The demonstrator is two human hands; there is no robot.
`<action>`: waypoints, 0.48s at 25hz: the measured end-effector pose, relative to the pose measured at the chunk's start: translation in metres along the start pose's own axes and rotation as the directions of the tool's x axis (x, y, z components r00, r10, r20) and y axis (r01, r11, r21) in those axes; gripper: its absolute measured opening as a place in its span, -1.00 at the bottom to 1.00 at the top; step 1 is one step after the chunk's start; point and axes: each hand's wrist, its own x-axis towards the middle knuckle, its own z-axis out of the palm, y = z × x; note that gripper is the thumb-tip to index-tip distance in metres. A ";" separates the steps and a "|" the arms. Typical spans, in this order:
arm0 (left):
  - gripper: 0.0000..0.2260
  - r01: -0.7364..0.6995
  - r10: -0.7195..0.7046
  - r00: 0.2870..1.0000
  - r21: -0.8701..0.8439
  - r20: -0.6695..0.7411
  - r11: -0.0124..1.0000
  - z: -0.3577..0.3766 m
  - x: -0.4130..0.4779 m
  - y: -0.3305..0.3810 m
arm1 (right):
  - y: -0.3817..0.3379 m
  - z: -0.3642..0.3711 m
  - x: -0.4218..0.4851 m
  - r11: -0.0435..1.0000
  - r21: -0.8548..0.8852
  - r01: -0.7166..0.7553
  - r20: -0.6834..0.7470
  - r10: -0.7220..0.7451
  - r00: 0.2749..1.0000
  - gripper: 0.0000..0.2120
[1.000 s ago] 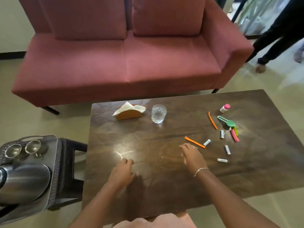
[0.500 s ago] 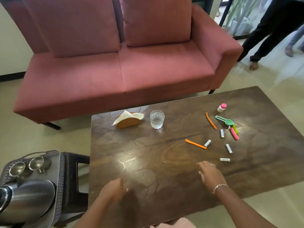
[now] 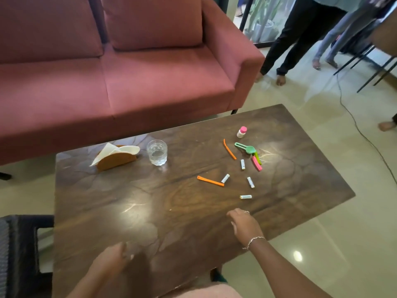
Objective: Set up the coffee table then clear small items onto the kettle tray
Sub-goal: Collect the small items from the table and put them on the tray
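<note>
The red fabric sofa [image 3: 150, 82] stood behind the dark wood-grain rectangular coffee table [image 3: 103, 196] and posed no hazard. The kettle tray was not in view. Only a black woven stand [image 3: 21, 244] showed at the table's left edge, so any carry would probably run leftward across the whole tabletop.

The brown napkin holder with white napkins [image 3: 116, 157] and the clear glass tumbler [image 3: 157, 152] stood near that line. A low sweeping arm could tip the tumbler.

The right hand [image 3: 245, 224] hovered over the near edge, fingers loosely spread, holding nothing. The left hand [image 3: 113, 258] was blurred, with fingers loosely bent and nothing seen in it.

The small items lay right of centre:
- two orange plastic strips [image 3: 210, 181]
- a green plastic clip [image 3: 246, 147]
- a pink clip [image 3: 257, 163]
- a white pink-capped bottle [image 3: 242, 132]
- four white cylindrical batteries [image 3: 245, 197]

Judged risk: the batteries would roll, so a hurried scoop could send them off the edge. An overfull handful could also spill in transit.
</note>
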 end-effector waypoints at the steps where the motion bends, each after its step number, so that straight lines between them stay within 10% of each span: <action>1: -0.74 -0.050 0.051 0.999 0.050 -0.020 0.997 -0.008 -0.002 0.024 | 0.012 -0.002 0.006 1.000 -0.025 0.017 0.010 -0.017 1.000 -0.71; 12: -0.74 -0.293 0.361 0.923 0.361 -0.135 0.885 -0.032 0.085 0.270 | 0.143 -0.052 0.106 0.927 -0.280 0.251 0.050 -0.247 0.968 -0.79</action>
